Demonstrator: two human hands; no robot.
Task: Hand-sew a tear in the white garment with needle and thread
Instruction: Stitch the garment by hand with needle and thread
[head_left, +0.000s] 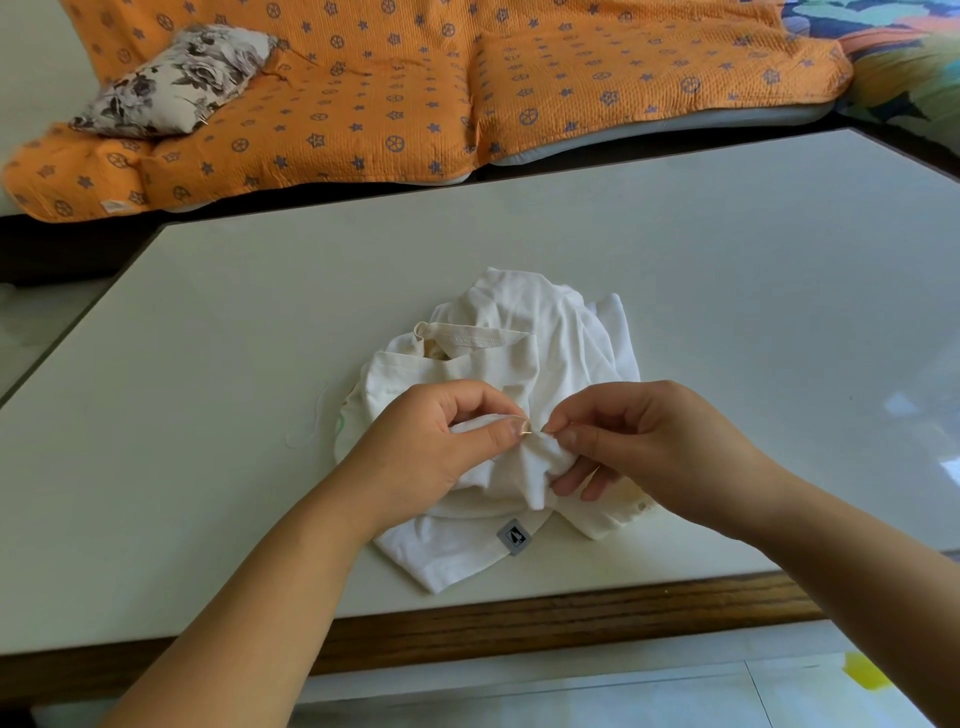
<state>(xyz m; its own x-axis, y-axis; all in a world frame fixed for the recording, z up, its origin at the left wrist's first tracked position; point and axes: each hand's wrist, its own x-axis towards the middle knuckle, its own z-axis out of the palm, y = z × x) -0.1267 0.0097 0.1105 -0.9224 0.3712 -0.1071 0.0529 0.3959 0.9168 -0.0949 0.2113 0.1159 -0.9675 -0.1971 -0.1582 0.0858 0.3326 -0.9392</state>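
Observation:
The white garment (524, 343) lies bunched in the middle of the white table (727, 291), a small grey label (513, 537) at its near hem. My left hand (441, 441) pinches a raised fold of the cloth between thumb and fingers. My right hand (639, 441) pinches the same fold from the right, its lower fingers tucked under the fabric. A short gold needle (527, 428) shows between the two thumb tips; which hand grips it I cannot tell. A faint white thread (311, 421) trails on the table left of the garment.
The table has a wooden front edge (519, 623) close to me. Behind it runs a sofa under an orange patterned cover (415, 93), with a floral cushion (176, 78) at its left. Pale floor tiles (571, 696) lie below the table edge.

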